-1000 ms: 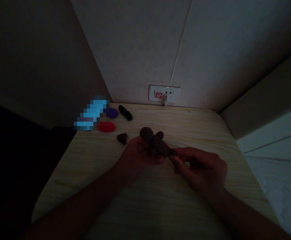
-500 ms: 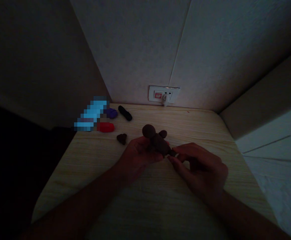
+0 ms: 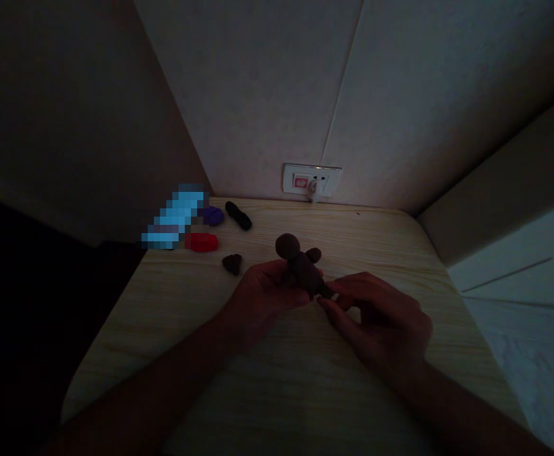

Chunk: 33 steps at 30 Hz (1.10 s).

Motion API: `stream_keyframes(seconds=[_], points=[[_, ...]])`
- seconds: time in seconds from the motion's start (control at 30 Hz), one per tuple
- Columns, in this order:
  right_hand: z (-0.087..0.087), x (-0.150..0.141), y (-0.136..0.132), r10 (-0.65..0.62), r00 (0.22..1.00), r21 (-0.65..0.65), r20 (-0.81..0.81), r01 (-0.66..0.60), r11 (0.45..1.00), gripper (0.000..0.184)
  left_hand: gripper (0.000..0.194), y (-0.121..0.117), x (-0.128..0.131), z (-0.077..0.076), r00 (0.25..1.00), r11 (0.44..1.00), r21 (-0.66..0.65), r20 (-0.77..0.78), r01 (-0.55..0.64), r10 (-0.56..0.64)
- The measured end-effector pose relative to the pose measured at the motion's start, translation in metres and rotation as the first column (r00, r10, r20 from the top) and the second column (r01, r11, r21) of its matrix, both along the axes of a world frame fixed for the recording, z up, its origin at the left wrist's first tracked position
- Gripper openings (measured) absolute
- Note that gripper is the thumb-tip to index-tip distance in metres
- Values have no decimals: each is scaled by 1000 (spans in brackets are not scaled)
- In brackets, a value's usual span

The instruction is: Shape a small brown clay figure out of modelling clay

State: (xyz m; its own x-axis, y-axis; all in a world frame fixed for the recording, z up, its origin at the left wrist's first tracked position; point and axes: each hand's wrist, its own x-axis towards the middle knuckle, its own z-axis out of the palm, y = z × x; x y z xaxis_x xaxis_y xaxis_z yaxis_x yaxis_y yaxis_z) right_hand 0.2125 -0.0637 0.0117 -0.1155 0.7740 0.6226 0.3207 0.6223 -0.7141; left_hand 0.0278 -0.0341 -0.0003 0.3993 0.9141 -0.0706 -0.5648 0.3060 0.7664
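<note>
In dim light, my left hand (image 3: 262,297) is wrapped round the body of a dark brown clay figure (image 3: 300,266) with a round head and a small stub arm, held just above the wooden table (image 3: 277,392). My right hand (image 3: 376,316) pinches the figure's lower end between thumb and fingertips. A small brown clay lump (image 3: 232,263) lies on the table left of my left hand.
Near the far left corner lie a red clay stick (image 3: 201,242), a purple clay piece (image 3: 213,216), a black clay stick (image 3: 238,215) and a blurred blue item (image 3: 175,217). A wall socket (image 3: 312,179) sits behind the table. Walls close in at the back and left.
The clay figure has tilted more upright and shifted slightly right in my left hand. My right hand has stayed pinched at its lower end, rising a little.
</note>
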Motion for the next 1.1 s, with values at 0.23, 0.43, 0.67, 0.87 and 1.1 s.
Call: stream_keyframes(seconds=[0.23, 0.43, 0.67, 0.87, 1.1], points=[[1, 0, 0, 9, 1000, -15, -1, -9, 1000, 26, 31, -1, -1, -1, 1000, 1000, -24, 6, 6, -5], [2, 0, 0, 8, 1000, -7, 24, -8, 1000, 26, 27, -2, -2, 2, 998, 998, -50, 53, 33, -30], [1, -2, 1, 9, 1000, -23, -3, -10, 1000, 26, 31, -2, -1, 5, 999, 995, -103, 35, -7, 10], [0, 0, -2, 11, 1000, -14, 4, -11, 1000, 26, 30, -2, -1, 6, 999, 993, -113, 40, 24, -20], [3, 0, -2, 21, 999, 11, 38, -21, 1000, 26, 28, -1, -2, 7, 999, 994, -108, 28, 30, -28]])
